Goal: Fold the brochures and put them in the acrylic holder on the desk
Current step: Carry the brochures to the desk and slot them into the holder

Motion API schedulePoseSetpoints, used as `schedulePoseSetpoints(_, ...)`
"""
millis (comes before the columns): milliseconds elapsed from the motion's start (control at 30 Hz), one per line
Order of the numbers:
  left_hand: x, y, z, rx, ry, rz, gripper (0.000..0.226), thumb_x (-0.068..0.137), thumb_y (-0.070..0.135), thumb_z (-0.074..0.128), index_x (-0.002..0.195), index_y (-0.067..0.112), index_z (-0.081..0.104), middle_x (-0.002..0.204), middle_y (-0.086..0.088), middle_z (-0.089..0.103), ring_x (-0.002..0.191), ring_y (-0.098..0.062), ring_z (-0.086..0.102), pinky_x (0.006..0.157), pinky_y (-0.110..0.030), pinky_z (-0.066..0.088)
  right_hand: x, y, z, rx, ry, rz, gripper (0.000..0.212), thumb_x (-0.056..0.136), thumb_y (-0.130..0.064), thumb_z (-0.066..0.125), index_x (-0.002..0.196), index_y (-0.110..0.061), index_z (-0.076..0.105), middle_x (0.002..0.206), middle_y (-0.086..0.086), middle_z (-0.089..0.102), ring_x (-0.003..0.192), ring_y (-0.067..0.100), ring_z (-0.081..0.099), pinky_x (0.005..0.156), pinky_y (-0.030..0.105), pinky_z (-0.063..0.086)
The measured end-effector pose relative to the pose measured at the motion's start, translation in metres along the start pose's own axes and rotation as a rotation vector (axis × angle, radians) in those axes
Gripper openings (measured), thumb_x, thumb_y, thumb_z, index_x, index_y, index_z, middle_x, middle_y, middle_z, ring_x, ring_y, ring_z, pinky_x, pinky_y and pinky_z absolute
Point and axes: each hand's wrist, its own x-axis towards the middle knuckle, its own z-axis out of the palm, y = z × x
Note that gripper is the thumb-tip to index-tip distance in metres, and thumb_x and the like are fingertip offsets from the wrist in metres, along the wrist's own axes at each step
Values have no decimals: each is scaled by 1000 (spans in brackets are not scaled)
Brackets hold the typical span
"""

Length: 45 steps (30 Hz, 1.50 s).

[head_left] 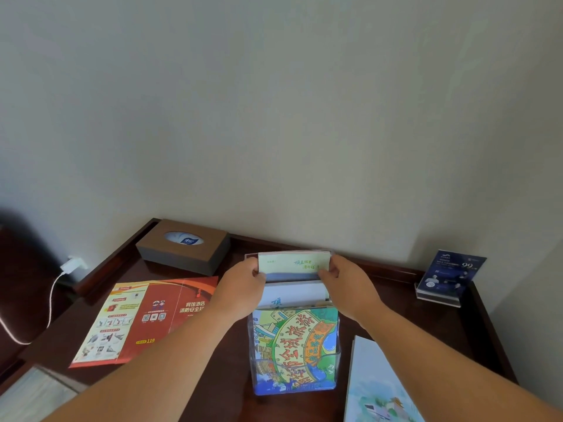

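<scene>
A clear acrylic holder [337, 354] stands on the dark wooden desk [231, 400], with a colourful illustrated brochure [292, 345] in its front pocket and a white one [292, 293] behind it. My left hand [243, 280] and my right hand [341, 277] each pinch one end of a folded pale green brochure [294, 262], which sits in the rear pocket with its top sticking out. A red unfolded brochure [146, 318] lies flat to the left. A pale blue booklet [377, 388] lies at the lower right.
A brown tissue box [182, 248] sits at the back left by the wall. A small dark blue sign in an acrylic stand [447, 275] is at the back right. A white charger and cable [65, 269] hang off the desk's left side.
</scene>
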Motion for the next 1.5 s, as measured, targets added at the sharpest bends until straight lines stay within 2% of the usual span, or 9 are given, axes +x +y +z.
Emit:
schedulePoseSetpoints(233, 2, 2, -2, 60, 55, -9, 27, 100, 18, 41, 119, 12, 59, 130, -4, 62, 104, -14, 55, 70, -18, 42, -2, -2, -2, 34, 87, 0, 10, 100, -22, 50, 91, -24, 55, 89, -7, 61, 82, 18, 61, 72, 31, 49)
schedulePoseSetpoints(433, 0, 1, -3, 54, 54, -15, 26, 101, 19, 41, 120, 15, 59, 131, -3, 62, 118, -19, 56, 76, -19, 41, -2, -1, -1, 31, 107, -5, 10, 98, -24, 50, 89, -28, 53, 78, -13, 57, 71, 11, 56, 57, 23, 40)
schedulePoseSetpoints(633, 1, 1, -4, 57, 51, -30, 27, 100, 20, 42, 116, 16, 63, 125, -2, 64, 108, -17, 59, 73, -24, 44, -4, -1, -1, 19, 119, -3, 12, 99, -20, 50, 90, -25, 54, 85, -9, 60, 76, 15, 59, 65, 26, 44)
schedulePoseSetpoints(733, -2, 9, -10, -1, 188, -41, 18, 97, 17, 45, 101, 18, 63, 99, -2, 67, 82, -13, 58, 62, -26, 43, -6, 1, -2, 53, 130, 14, 10, 99, -21, 49, 97, -24, 59, 89, -8, 64, 75, 11, 58, 61, 21, 42)
schedulePoseSetpoints(900, -6, 51, -23, -255, 499, 167, 20, 93, 4, 54, 107, 11, 65, 100, -3, 67, 90, -16, 60, 80, -26, 43, -12, 4, -17, 80, 203, 13, 14, 96, -21, 52, 105, -20, 62, 88, -11, 62, 81, 10, 56, 70, 22, 37)
schedulePoseSetpoints(1033, -12, 100, 7, -357, 355, 334, 16, 92, 6, 56, 98, 18, 65, 86, 13, 62, 80, -6, 57, 78, -18, 44, -26, 21, -37, 91, 276, 51, 13, 95, -21, 54, 103, -18, 64, 86, -10, 62, 84, 12, 57, 74, 25, 41)
schedulePoseSetpoints(1133, -29, 119, 58, -335, 163, 384, 16, 91, 10, 56, 98, 20, 65, 86, 8, 66, 80, -9, 59, 76, -20, 44, -46, 53, -47, 63, 296, 142, 15, 94, -24, 53, 106, -21, 63, 91, -9, 63, 88, 12, 58, 77, 27, 43)
schedulePoseSetpoints(1367, -73, 75, 180, 38, -364, 127, 28, 94, 18, 49, 120, 13, 58, 118, -8, 64, 110, -24, 60, 87, -30, 46, -106, 145, -41, -42, 164, 472, 13, 93, -23, 52, 104, -20, 58, 101, 3, 67, 88, 21, 60, 72, 27, 42)
schedulePoseSetpoints(1500, -97, 48, 209, 348, -549, 93, 38, 96, 25, 51, 129, 9, 45, 126, -12, 47, 115, -30, 55, 85, -37, 45, -135, 176, -21, -124, 5, 668, 36, 93, -35, 56, 121, -14, 52, 116, 8, 62, 97, 25, 63, 74, 31, 49)
